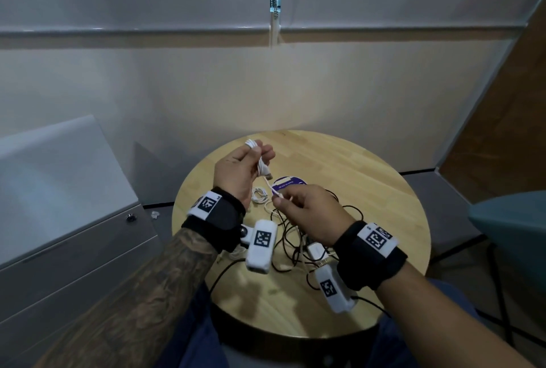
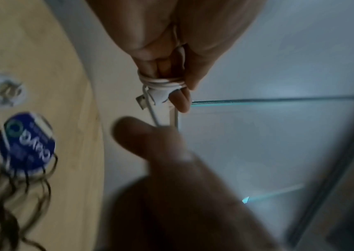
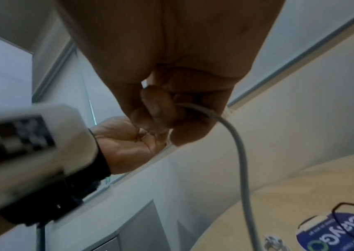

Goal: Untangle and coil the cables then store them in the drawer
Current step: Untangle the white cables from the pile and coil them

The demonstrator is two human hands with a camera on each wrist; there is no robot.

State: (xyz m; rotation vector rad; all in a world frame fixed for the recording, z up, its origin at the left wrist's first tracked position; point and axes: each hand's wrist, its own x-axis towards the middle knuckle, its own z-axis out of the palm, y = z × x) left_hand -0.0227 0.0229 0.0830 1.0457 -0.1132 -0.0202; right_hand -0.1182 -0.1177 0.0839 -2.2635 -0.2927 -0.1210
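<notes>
My left hand (image 1: 251, 157) is raised over the round wooden table (image 1: 369, 190) and grips a small coil of white cable (image 1: 260, 165), its USB plug (image 1: 268, 175) hanging below. In the left wrist view the white cable (image 2: 163, 84) is looped round the fingers. My right hand (image 1: 291, 200) pinches the same cable's free length (image 1: 273, 190) a little lower and to the right; the cable (image 3: 240, 152) trails down from those fingers. A tangle of black cables (image 1: 295, 237) with a white adapter (image 1: 316, 251) lies on the table under my wrists. Another small white coil (image 1: 259, 193) rests on the table.
A round blue-and-white sticker or disc (image 1: 288, 184) lies on the table behind my hands. A grey metal drawer cabinet (image 1: 59, 219) with a lock (image 1: 131, 217) stands to the left, its drawers closed. A teal chair (image 1: 514, 219) is at the right. A wall is close behind.
</notes>
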